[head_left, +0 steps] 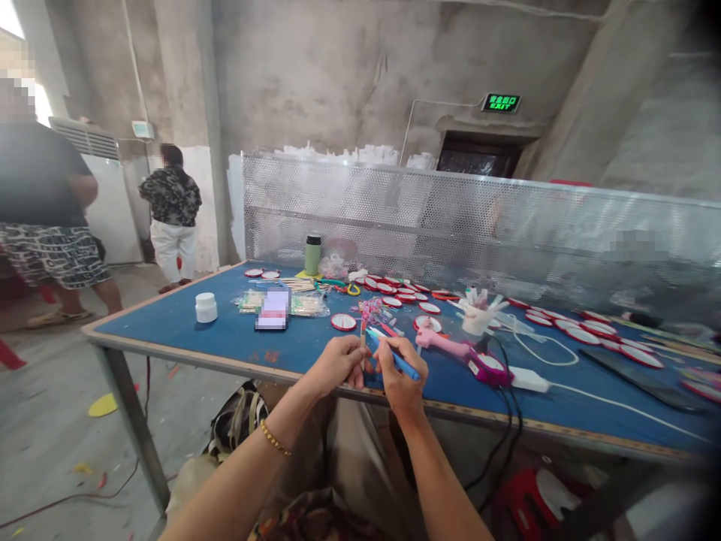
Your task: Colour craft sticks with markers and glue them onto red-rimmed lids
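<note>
Over the front edge of the table, my left hand is closed, its fingertips pinching a thin wooden stick that stands upright. My right hand is closed around a blue pen-like tool, whose lighter front end points toward the stick. The two hands are close together, and the fingers partly hide what lies between them. Just beyond them are a round white disc with a red rim and a tangle of pink and coloured strands.
A pink-and-purple corded tool lies right of my hands, near a white cup of sticks. Left stand a white jar and a phone. Several red-rimmed discs spread rightward. A perforated metal screen borders the back.
</note>
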`<state>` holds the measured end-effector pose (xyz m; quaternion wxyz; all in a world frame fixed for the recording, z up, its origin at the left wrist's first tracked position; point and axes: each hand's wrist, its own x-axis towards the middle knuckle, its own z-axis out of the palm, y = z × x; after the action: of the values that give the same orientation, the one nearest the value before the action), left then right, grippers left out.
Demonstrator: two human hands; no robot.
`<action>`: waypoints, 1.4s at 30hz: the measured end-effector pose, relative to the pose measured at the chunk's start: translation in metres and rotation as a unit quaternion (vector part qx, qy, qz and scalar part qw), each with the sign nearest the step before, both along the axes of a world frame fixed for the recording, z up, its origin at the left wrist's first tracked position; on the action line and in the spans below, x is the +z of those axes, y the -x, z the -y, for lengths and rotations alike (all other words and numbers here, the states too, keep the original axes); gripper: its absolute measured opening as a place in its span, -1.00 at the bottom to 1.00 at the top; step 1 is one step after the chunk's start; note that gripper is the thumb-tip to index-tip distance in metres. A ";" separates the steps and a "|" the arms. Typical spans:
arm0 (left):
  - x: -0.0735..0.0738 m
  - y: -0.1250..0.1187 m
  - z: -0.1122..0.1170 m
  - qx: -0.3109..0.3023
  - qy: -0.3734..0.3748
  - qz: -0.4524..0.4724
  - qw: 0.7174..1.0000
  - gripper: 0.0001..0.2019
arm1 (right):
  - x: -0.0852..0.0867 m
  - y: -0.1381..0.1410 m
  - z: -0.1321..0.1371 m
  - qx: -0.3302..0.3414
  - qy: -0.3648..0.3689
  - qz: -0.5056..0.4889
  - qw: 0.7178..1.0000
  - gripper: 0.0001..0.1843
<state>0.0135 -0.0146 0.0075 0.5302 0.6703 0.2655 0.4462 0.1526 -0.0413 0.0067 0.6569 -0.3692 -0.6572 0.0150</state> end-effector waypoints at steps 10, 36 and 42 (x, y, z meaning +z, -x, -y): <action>0.000 -0.003 0.003 0.019 -0.021 -0.021 0.999 -0.62 | 0.000 0.002 0.000 0.007 0.000 0.017 1.000 -0.86; 0.001 -0.001 0.005 0.043 -0.059 -0.062 0.995 -0.66 | -0.003 0.001 -0.004 -0.005 -0.007 0.043 0.999 -0.88; 0.002 -0.002 0.005 0.042 -0.061 -0.061 0.995 -0.65 | -0.002 0.002 -0.003 -0.008 -0.008 0.045 0.999 -0.85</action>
<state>0.0151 -0.0194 0.0091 0.4521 0.7156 0.2972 0.4417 0.1504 -0.0384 0.0046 0.6298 -0.3692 -0.6833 -0.0126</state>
